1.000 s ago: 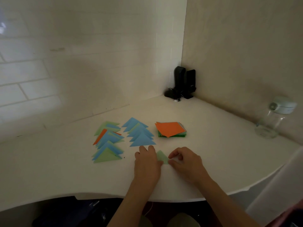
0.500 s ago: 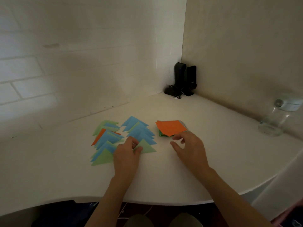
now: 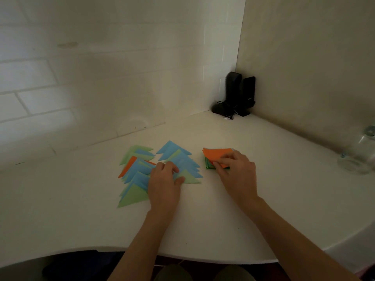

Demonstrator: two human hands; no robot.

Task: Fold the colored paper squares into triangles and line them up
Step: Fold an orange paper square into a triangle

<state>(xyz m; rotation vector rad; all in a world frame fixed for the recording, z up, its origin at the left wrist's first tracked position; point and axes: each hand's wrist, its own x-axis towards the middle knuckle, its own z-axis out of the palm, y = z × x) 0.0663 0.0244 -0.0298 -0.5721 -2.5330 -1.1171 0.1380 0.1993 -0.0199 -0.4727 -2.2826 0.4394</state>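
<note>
Left hand point(image 3: 163, 184) pinches green triangle point(image 3: 189, 178), apex away; right hand point(image 3: 236, 170) grips orange square point(image 3: 216, 156).

A white curved counter point(image 3: 203, 230) is filling the near scene. Two black upright speakers point(image 3: 240, 94) are standing side by side in the far corner, with a tangled black cable point(image 3: 223, 109) lying at their base. A clear glass jar point(image 3: 359, 153) is sitting at the far right edge. White tiled wall point(image 3: 81, 78) is running behind on the left.

A white curved tabletop point(image 3: 203, 230) fits into a dim corner between a white tiled wall point(image 3: 101, 78) and a plain beige wall point(image 3: 314, 67).
</note>
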